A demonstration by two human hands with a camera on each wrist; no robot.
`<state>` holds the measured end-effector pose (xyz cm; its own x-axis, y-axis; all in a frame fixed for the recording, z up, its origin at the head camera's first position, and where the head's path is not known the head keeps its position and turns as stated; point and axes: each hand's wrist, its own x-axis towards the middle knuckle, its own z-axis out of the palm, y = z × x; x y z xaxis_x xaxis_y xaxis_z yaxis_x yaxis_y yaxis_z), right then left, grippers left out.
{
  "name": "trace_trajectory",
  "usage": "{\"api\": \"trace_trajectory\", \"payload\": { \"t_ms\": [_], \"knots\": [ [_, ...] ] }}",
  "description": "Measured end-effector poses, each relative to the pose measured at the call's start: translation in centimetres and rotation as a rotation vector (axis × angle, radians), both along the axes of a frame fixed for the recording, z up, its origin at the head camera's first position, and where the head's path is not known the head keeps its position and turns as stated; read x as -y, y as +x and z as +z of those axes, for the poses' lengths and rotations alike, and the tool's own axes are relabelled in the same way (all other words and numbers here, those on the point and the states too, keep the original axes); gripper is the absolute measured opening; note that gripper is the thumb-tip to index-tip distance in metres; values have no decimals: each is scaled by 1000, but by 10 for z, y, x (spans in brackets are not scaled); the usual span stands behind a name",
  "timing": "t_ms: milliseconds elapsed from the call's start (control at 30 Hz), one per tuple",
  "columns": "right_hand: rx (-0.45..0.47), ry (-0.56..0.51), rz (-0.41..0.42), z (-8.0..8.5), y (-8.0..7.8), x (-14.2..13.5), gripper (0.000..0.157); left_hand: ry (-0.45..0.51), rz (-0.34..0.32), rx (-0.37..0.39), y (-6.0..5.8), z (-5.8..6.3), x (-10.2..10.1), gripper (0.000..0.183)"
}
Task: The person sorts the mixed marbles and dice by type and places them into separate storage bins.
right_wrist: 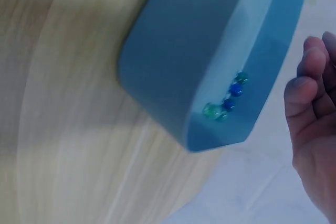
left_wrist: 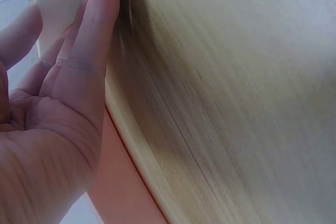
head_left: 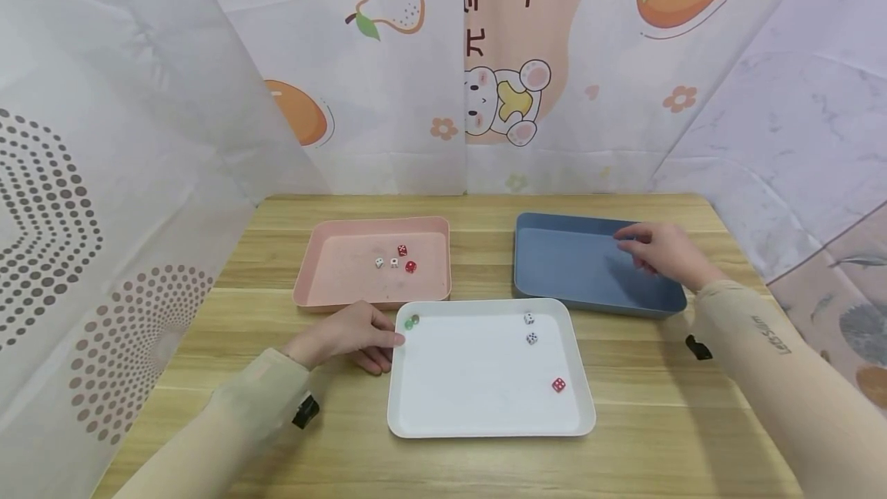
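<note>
My left hand (head_left: 353, 337) holds the left rim of the white tray (head_left: 485, 431), thumb on the rim and fingers along the outer wall. Inside that tray are green and brownish glass marbles (head_left: 412, 322) in the far left corner, two white dice (head_left: 531, 338) and a red die (head_left: 558, 385). Over the right part of the blue tray (head_left: 554, 260) hovers my right hand (head_left: 661, 252), fingers loosely bent, with nothing visible between them. The right wrist view shows several blue and green marbles (right_wrist: 228, 104) at one end of the blue tray.
A pink tray (head_left: 339, 264) stands at the back left, with two white dice (head_left: 386, 262) and two red dice (head_left: 410, 266) in it. All the trays rest on a wooden table (head_left: 333, 453). Printed curtains (head_left: 388, 122) hang behind and beside it.
</note>
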<state>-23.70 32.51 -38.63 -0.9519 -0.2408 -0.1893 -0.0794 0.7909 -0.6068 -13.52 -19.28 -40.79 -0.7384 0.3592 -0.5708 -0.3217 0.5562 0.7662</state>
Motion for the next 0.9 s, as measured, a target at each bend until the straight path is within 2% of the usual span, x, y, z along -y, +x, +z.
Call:
{"api": "trace_trajectory", "payload": {
  "t_ms": [300,600,900],
  "knots": [
    [161,-109,79,8,20,25,38,-18,-8,-15,-1,0,0,23],
    [304,-194,179,2,36,48,33,-22,-11,-45,0,2,1,23],
    [405,-202,225,-11,46,55,29,-26,51,-164,-4,9,6,18]
  ]
}}
